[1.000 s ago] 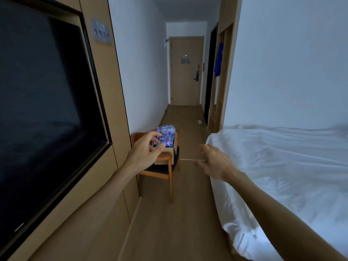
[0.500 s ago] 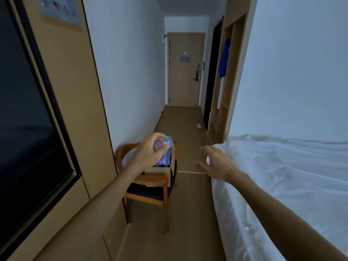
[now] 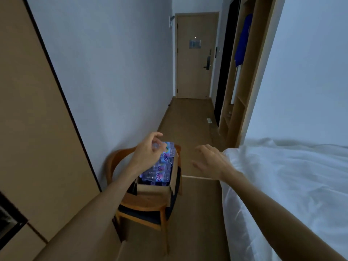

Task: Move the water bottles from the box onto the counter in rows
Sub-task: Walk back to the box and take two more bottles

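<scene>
- Your left hand [image 3: 148,154] reaches out over the far end of the box [image 3: 153,191], fingers curled, with the thumb and forefinger drawn toward each other above the bottles [image 3: 160,169]. It lies over the farthest bottles, but you cannot tell whether it is pinching a cap or only hovering close above one.
- Your right hand [image 3: 209,162] is released: fingers spread and a little bent, palm turned left, holding nothing. It hangs in the air to the right of the box, apart from it, just left of the bed's near corner.
- The bottles are packed together in the open cardboard box, lying in a tight block with blue and purple labels showing. How many there are is too blurred to tell.
- The box sits on the seat of a wooden chair [image 3: 143,210] with a curved back and a dark cushion. The chair stands against the left wall, on the wooden floor [image 3: 195,223].
- A bed [image 3: 282,185] with white, rumpled sheets fills the right side.
- Far down the corridor stands a wooden door [image 3: 194,59], with an open wooden closet [image 3: 243,76] on the right, a blue garment [image 3: 243,40] hanging inside it.
- A tan wood panel [image 3: 28,119] covers the near left wall.
</scene>
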`<action>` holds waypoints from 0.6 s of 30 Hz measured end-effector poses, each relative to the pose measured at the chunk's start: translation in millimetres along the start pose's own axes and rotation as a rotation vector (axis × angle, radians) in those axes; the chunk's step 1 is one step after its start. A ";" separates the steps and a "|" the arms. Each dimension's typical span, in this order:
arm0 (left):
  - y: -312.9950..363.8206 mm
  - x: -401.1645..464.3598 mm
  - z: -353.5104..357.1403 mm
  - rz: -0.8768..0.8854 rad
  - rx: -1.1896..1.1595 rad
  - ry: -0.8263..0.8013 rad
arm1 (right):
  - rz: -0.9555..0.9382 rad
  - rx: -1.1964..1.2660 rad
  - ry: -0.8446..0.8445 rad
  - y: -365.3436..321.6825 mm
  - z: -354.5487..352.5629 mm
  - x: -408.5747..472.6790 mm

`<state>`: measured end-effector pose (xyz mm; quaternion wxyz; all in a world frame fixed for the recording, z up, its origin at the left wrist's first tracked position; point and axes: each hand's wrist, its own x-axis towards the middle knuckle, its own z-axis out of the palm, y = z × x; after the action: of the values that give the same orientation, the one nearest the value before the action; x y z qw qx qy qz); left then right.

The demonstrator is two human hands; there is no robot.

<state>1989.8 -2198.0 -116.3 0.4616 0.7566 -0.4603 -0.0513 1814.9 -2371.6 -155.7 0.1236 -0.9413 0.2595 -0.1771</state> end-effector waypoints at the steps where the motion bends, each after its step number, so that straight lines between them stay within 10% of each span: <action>1: -5.6 13.4 6.8 -0.012 -0.006 0.011 | -0.014 0.009 -0.005 7.7 4.3 15.3; 18: -130.3 206.2 85.8 -0.314 -0.045 0.197 | -0.199 0.107 -0.288 121.9 100.1 282.4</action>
<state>2149.0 -2387.7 -190.6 0.5077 0.8099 -0.2879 -0.0584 2027.1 -2609.6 -210.0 0.1913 -0.9700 0.1350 -0.0654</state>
